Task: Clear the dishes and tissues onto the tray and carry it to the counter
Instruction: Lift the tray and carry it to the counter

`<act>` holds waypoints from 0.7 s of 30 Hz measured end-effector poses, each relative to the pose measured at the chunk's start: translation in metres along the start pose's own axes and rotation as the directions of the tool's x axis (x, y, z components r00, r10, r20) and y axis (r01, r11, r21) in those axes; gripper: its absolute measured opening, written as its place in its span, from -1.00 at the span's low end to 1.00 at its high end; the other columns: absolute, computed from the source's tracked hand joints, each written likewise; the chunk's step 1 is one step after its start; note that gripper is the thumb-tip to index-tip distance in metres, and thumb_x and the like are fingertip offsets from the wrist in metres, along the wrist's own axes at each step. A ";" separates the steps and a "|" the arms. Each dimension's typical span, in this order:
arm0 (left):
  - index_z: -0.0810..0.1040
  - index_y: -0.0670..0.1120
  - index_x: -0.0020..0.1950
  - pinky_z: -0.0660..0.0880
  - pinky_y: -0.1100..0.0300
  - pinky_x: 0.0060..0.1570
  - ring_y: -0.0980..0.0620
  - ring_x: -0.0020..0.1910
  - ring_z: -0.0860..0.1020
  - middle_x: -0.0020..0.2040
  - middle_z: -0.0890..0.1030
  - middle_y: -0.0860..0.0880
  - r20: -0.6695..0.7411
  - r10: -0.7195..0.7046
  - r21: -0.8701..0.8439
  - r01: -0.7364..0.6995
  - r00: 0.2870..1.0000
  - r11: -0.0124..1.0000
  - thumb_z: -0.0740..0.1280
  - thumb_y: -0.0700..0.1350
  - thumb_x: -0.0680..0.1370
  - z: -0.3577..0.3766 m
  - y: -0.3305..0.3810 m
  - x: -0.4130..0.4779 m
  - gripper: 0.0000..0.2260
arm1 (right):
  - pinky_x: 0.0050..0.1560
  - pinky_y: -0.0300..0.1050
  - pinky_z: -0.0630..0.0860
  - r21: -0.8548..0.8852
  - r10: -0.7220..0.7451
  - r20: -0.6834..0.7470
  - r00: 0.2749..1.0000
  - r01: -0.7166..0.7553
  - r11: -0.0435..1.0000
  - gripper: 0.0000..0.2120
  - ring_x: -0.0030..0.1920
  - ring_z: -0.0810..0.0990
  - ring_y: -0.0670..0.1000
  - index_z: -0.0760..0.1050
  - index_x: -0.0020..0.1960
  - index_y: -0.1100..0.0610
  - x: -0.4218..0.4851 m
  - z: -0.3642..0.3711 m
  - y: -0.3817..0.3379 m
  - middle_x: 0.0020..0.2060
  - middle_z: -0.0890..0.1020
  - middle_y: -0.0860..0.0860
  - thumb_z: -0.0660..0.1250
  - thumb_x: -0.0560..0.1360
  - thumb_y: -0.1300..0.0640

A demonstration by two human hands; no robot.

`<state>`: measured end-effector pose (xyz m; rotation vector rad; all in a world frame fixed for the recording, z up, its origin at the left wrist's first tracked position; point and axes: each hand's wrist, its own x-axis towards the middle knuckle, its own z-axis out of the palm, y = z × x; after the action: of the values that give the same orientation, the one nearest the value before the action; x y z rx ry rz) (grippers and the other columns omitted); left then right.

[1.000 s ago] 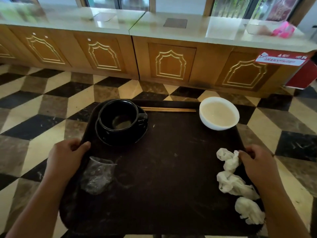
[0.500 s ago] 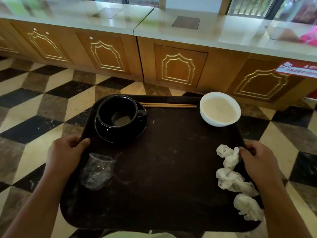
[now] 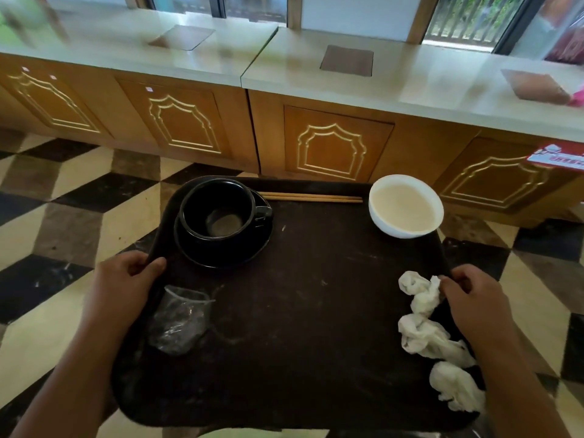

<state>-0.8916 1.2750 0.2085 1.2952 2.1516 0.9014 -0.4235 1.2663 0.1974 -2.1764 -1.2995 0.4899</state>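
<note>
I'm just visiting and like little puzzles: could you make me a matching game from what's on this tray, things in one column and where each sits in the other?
Things:
1. black cup on its saucer
2. white bowl of pale liquid
3. crumpled tissues
4. clear plastic wrapper

Places on the tray:
A. far right corner
B. along the right edge, by the right hand
C. far left corner
D. near the left edge, by the left hand

Pairs: 1-C, 2-A, 3-B, 4-D
</note>
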 end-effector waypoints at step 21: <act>0.57 0.12 -0.19 0.52 0.06 -0.24 -0.02 -0.19 0.63 -0.20 0.66 -0.01 0.090 0.000 0.048 -0.004 0.996 0.999 0.40 -0.01 0.55 0.029 0.067 0.261 -0.88 | -0.33 -0.19 0.32 0.027 0.033 0.040 0.999 -0.034 0.999 -0.92 -0.27 0.51 -0.01 0.53 -0.05 0.17 0.205 0.104 -0.140 -0.25 0.58 0.08 0.34 0.58 0.16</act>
<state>-0.9491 1.5391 0.2232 1.3355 2.1147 0.7807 -0.4817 1.5288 0.1980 -2.1789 -1.2718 0.5632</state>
